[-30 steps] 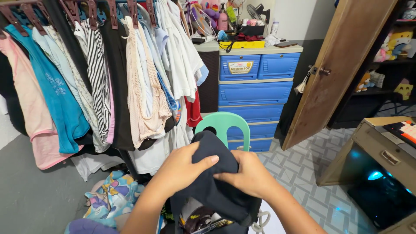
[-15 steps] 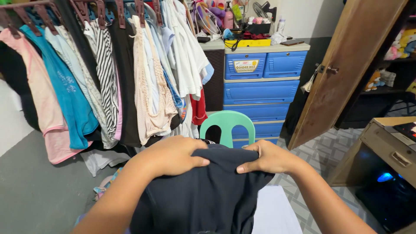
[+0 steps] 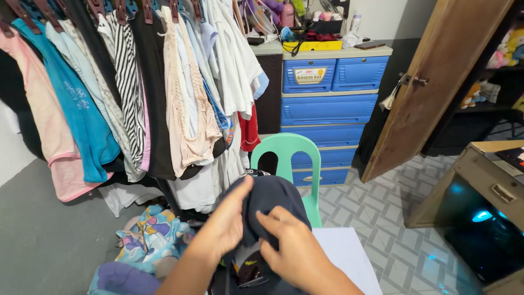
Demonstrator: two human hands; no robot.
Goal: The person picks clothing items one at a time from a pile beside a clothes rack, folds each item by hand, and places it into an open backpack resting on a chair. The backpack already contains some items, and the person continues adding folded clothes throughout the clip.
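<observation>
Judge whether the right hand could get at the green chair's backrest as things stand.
Probably yes: the right hand is open beside the dark garment, and the green chair stands just beyond it, its backrest uncovered.

Bright, even indoor light; wide-angle edge distortion.

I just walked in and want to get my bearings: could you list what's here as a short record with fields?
Left hand: left hand gripping a dark navy cloth garment
Right hand: right hand open, fingers touching that garment
Behind: mint green plastic chair; blue plastic drawer cabinet
Left side: rack of hanging clothes
Right side: brown wooden door, ajar
</observation>
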